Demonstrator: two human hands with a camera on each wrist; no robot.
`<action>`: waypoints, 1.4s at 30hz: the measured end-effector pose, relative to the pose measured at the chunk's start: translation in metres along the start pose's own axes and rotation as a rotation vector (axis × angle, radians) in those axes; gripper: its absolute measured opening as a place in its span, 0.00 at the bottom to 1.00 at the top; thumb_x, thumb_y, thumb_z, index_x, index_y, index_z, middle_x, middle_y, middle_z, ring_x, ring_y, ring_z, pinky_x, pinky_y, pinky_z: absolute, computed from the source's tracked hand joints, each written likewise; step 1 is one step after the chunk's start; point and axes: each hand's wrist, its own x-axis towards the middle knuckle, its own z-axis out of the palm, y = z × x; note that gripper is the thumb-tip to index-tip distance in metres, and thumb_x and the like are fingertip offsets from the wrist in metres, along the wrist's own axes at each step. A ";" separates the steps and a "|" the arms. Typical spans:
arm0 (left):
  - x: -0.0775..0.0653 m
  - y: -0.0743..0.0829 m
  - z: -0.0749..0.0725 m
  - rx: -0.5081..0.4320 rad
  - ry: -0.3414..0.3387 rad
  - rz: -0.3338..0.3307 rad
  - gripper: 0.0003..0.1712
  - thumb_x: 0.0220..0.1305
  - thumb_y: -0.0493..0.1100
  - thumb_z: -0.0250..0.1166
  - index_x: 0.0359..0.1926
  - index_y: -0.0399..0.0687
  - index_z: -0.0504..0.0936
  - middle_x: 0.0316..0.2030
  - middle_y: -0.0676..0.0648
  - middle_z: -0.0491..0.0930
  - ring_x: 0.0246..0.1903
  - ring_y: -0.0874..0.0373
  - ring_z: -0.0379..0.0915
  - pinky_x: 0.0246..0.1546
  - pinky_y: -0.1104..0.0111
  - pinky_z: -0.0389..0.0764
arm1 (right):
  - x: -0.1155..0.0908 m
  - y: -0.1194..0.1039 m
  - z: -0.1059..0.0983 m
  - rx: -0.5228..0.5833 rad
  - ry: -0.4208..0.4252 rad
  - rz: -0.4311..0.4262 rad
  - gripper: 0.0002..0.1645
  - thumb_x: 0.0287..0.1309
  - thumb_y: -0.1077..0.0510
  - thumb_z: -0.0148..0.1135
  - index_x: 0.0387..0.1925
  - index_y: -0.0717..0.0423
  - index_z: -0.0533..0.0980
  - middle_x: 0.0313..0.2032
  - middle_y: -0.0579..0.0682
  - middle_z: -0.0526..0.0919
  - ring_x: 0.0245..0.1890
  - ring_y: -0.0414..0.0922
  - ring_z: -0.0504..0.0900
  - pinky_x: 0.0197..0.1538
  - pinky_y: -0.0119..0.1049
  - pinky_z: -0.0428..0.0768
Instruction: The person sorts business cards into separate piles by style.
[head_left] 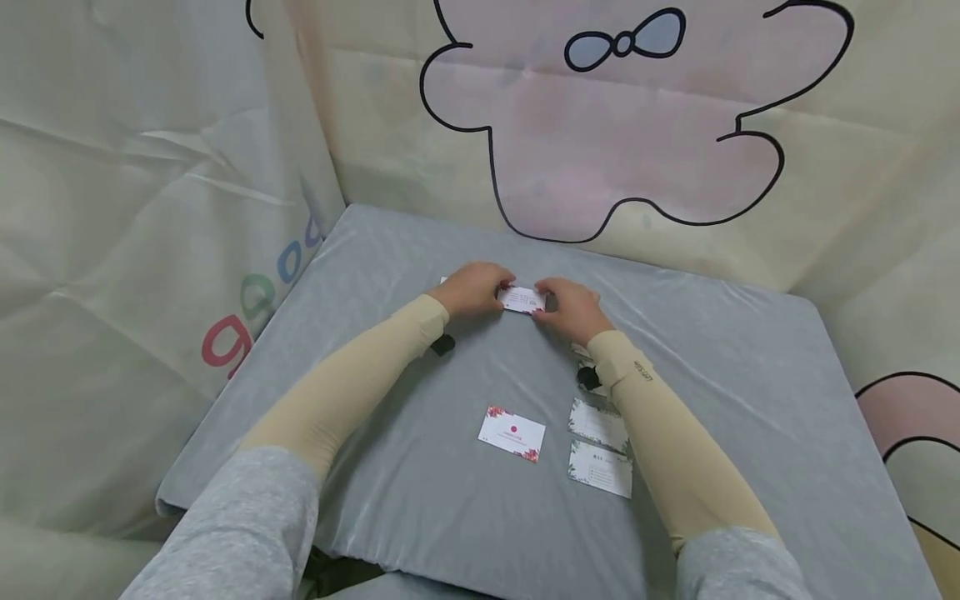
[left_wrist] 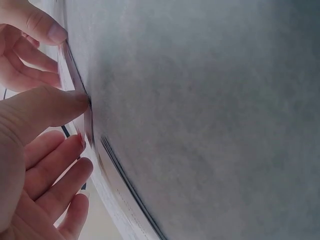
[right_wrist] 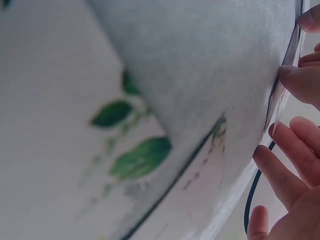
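Note:
Toward the far side of the table, a white business card (head_left: 522, 299) with printed lines and red floral corners lies between both hands. My left hand (head_left: 471, 288) pinches its left end, and my right hand (head_left: 574, 307) pinches the right end. Seen edge-on in the left wrist view, the card (left_wrist: 72, 70) is thin and close over the cloth, with the left thumb (left_wrist: 55, 105) at its near edge. Beside the left hand lie more cards (left_wrist: 131, 187), mostly hidden in the head view. The right wrist view shows a green-leaf card (right_wrist: 55, 100) near that hand.
A card with red flowers (head_left: 512, 434) lies nearer the front of the grey cloth-covered table (head_left: 420, 492). Right of it are two green-leaf cards (head_left: 597, 426) (head_left: 600, 469), with others partly hidden under the right forearm. A printed fabric backdrop (head_left: 390, 150) rises behind the table.

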 end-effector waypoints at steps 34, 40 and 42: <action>-0.028 0.002 0.013 0.076 0.040 0.013 0.36 0.60 0.49 0.72 0.68 0.46 0.73 0.63 0.46 0.78 0.64 0.52 0.73 0.69 0.55 0.69 | -0.031 0.003 0.002 -0.009 -0.021 -0.017 0.36 0.61 0.44 0.69 0.68 0.46 0.71 0.69 0.52 0.74 0.71 0.54 0.69 0.64 0.64 0.55; -0.083 0.021 0.012 -0.016 0.016 0.083 0.37 0.60 0.52 0.72 0.68 0.46 0.74 0.63 0.49 0.78 0.64 0.56 0.73 0.68 0.62 0.70 | -0.088 -0.010 -0.007 -0.038 -0.046 -0.093 0.37 0.59 0.42 0.70 0.67 0.46 0.73 0.65 0.50 0.77 0.67 0.51 0.74 0.61 0.62 0.55; -0.103 0.030 0.013 -0.064 -0.015 0.113 0.36 0.60 0.53 0.72 0.68 0.47 0.75 0.62 0.50 0.79 0.63 0.57 0.73 0.68 0.63 0.70 | -0.109 -0.016 -0.004 -0.057 -0.051 -0.139 0.36 0.57 0.41 0.71 0.65 0.47 0.74 0.62 0.49 0.80 0.64 0.49 0.76 0.60 0.60 0.55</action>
